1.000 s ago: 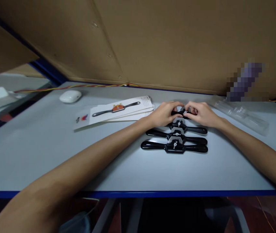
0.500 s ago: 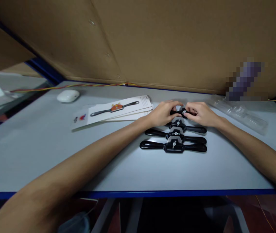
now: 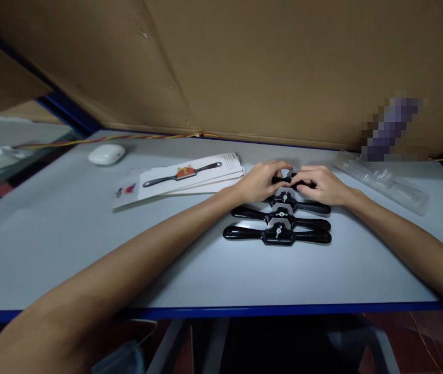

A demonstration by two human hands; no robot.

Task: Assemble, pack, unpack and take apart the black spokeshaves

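A column of black spokeshaves lies on the grey table, each with a pale blade and a small screw at its middle. Closest to me is the front spokeshave (image 3: 278, 237); behind it lie a second spokeshave (image 3: 310, 224) and a third (image 3: 310, 207). Farthest back, a spokeshave (image 3: 279, 180) is between my hands, mostly covered by fingers. My left hand (image 3: 264, 182) is closed on its left handle, thumb in front. My right hand (image 3: 322, 184) is closed at its right side, fingertips over the middle by the screw.
Printed cards (image 3: 190, 174) showing a spokeshave lie left of my left hand. A clear plastic package (image 3: 385, 182) lies at the right. A white rounded case (image 3: 106, 154) sits at the back left. Twisted wires (image 3: 139, 137) run below the cardboard wall (image 3: 245, 67). The table has a blue front edge (image 3: 221, 312).
The fingers of my right hand have shifted slightly left over the middle of the farthest spokeshave. My left hand keeps its hold. The other spokeshaves stay in place.
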